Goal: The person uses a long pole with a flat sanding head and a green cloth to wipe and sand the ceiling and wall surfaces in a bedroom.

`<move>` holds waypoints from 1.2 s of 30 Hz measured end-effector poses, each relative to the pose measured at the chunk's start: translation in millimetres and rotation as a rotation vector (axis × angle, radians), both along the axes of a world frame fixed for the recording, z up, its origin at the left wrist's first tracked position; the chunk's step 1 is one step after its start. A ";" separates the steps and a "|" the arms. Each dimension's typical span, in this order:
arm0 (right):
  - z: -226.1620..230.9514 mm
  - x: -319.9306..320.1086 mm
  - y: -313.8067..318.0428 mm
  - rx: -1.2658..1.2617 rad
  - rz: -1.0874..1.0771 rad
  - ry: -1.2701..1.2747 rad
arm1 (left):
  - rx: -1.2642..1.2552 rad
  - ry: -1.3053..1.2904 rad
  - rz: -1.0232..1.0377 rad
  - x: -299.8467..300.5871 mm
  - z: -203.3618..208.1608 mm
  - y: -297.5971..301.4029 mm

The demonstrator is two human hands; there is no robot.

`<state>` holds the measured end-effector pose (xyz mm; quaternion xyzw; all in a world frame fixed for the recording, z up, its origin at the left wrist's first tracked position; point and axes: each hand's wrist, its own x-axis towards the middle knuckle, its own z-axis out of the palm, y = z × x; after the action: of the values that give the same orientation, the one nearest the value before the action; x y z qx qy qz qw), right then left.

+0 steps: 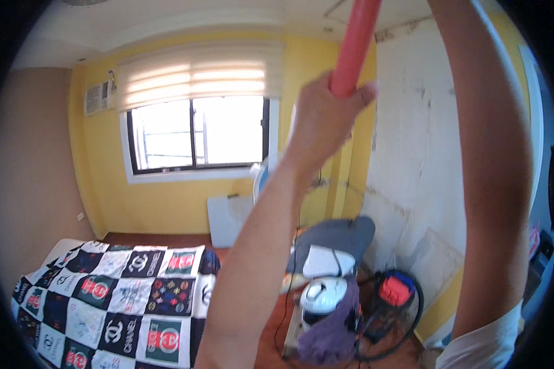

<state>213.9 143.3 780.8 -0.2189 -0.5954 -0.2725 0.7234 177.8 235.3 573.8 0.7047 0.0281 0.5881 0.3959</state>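
Raised in front of me, my left hand (322,123) is wrapped round the lower end of a thick red pole (358,46). The pole runs upward and leaves the picture at the top edge. My right forearm (497,154) is lifted high on the right side. It passes out of the top of the picture, so the right hand is hidden and what it touches cannot be seen. Behind the pole stands a pale wall panel (415,117) with stains and cracks, reaching up to a discoloured edge (406,29) at the ceiling.
A bed with a checked patterned cover (120,301) fills the lower left. At lower right are a white helmet (324,296), a purple cloth (332,335) and a red-and-black vacuum cleaner (395,290) with its hose. A window (197,132) and air conditioner (98,98) occupy the far wall.
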 end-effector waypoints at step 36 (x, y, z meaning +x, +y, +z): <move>-10.6 111.0 564.9 -0.033 -0.215 0.124 | -0.032 0.108 -0.108 108.1 -15.6 568.7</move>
<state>325.0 708.2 770.2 -0.3096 -0.5271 -0.3248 0.7217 285.9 804.1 558.2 0.7296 0.0208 0.5264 0.4360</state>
